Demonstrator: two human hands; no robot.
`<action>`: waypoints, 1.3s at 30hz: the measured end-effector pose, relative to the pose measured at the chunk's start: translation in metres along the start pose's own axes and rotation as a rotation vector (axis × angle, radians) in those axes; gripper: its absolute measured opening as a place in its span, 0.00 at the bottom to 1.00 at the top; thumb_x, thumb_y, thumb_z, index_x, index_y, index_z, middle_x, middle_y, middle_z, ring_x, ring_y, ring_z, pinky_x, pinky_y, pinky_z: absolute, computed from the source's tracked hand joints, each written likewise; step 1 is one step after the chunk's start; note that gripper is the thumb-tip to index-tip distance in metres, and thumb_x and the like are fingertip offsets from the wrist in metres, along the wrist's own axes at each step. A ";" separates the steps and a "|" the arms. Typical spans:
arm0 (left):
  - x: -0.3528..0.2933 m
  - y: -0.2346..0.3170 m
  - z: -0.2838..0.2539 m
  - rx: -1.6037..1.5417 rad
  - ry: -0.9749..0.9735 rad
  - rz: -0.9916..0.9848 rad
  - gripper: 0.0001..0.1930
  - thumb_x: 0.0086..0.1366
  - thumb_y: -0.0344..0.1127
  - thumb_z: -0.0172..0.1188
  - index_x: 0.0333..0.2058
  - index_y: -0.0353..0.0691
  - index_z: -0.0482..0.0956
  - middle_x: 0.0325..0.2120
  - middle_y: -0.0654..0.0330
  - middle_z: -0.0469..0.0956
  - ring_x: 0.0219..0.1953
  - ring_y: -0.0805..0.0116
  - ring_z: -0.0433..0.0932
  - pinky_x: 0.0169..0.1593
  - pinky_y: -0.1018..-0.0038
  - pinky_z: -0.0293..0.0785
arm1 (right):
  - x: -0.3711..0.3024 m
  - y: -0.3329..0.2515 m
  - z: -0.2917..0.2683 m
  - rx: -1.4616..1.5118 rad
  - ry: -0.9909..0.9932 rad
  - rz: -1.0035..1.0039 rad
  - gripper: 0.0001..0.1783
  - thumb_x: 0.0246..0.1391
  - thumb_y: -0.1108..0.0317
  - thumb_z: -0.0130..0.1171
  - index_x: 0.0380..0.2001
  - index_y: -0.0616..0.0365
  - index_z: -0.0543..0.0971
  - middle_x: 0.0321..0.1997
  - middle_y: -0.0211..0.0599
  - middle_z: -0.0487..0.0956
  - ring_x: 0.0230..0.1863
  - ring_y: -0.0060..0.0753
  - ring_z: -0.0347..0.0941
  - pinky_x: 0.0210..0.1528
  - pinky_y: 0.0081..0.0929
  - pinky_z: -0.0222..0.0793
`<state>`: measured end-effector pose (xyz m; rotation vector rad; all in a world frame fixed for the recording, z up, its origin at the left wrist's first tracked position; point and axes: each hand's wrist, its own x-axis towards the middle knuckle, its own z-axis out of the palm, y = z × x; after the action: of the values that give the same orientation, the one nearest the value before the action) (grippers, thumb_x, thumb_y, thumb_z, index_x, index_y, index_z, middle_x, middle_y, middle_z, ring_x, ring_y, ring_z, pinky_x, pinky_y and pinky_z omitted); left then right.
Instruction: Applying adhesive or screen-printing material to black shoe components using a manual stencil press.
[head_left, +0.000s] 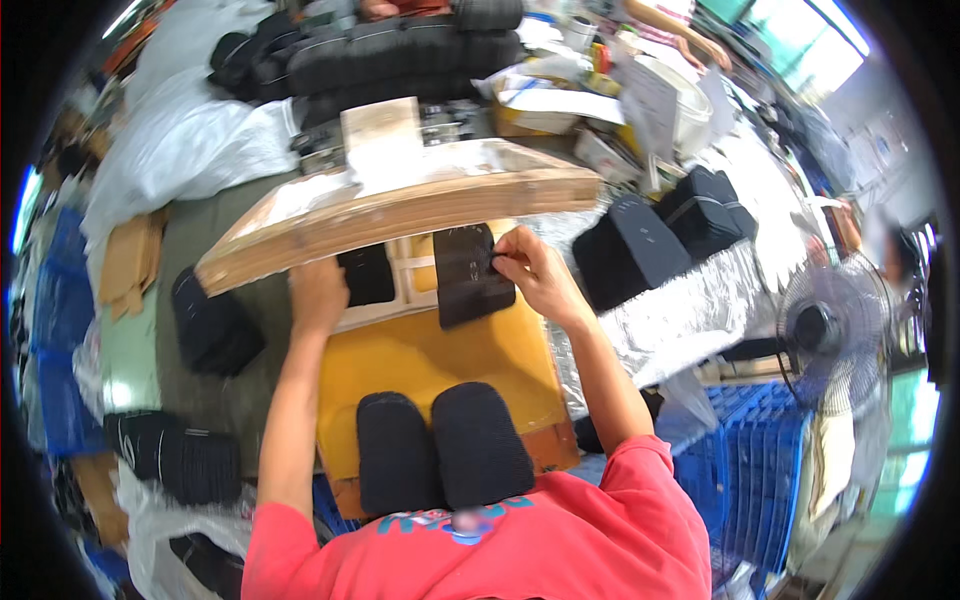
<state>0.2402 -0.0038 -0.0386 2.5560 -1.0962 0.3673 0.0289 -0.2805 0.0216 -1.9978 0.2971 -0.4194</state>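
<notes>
My right hand (535, 272) pinches the right edge of a flat black rounded fabric piece (472, 285), which lies over a pale board (405, 285). A second black piece (370, 273) sits on the board's left side. Beside it, my left hand (320, 292) reaches under a tilted wooden frame (400, 208); its fingertips are hidden there. The frame hangs raised over the board and covers its far part. Nearer my body, two stacks of black rounded pieces (400, 450) stand side by side on a yellow surface (360, 365).
More black stacks stand on the right (630, 250) and left (215, 325). A fan (815, 325) and a blue crate (755, 450) are at right. Large black bundles (390, 55) lie at the back. Another person's hand (705, 48) shows at the far right.
</notes>
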 end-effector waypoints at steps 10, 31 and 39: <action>0.004 0.006 -0.004 -0.089 -0.022 -0.098 0.11 0.62 0.25 0.57 0.44 0.39 0.72 0.40 0.53 0.72 0.49 0.55 0.70 0.55 0.61 0.62 | -0.023 0.011 -0.223 -0.132 0.389 0.023 0.15 0.59 0.80 0.54 0.49 0.62 0.78 0.38 0.25 0.78 0.37 0.15 0.70 0.43 0.16 0.68; -0.136 -0.100 -0.207 -0.783 0.833 -0.638 0.15 0.63 0.20 0.52 0.47 0.36 0.81 0.41 0.66 0.78 0.42 0.80 0.71 0.47 0.82 0.65 | -0.038 0.038 -0.214 -0.666 0.024 0.150 0.51 0.43 0.56 0.71 0.68 0.62 0.60 0.63 0.50 0.68 0.65 0.45 0.63 0.68 0.38 0.55; -0.083 -0.129 -0.168 -0.624 0.496 -0.748 0.15 0.62 0.20 0.52 0.44 0.41 0.81 0.38 0.63 0.80 0.41 0.72 0.77 0.46 0.75 0.70 | -0.048 0.012 -0.193 -0.779 0.046 0.225 0.56 0.33 0.59 0.70 0.68 0.62 0.59 0.62 0.53 0.67 0.65 0.53 0.62 0.68 0.41 0.55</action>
<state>0.2627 0.2009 0.0589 1.9545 -0.0197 0.3518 -0.0957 -0.4233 0.0828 -2.6675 0.8005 -0.2154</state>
